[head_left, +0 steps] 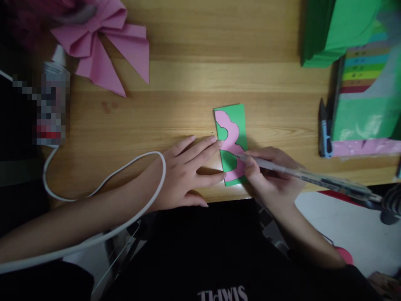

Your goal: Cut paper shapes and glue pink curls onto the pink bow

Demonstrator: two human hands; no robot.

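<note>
A green rectangular paper card [241,121] lay near the front edge of the pale wooden counter [188,83], with a pink scalloped paper cut-out [232,144] on top of it. The left hand [188,171] rested flat at the card's left side, fingers [206,144] spread and holding nothing, tips touching the card's edge, apparently to stop it sliding. The right hand [269,177], at the card's lower right, had its fingers closed on a clear-barrelled pen [307,179], tip against the cut-out's outline. A pink folded paper bow [103,50] lay well up and left of the card.
</note>
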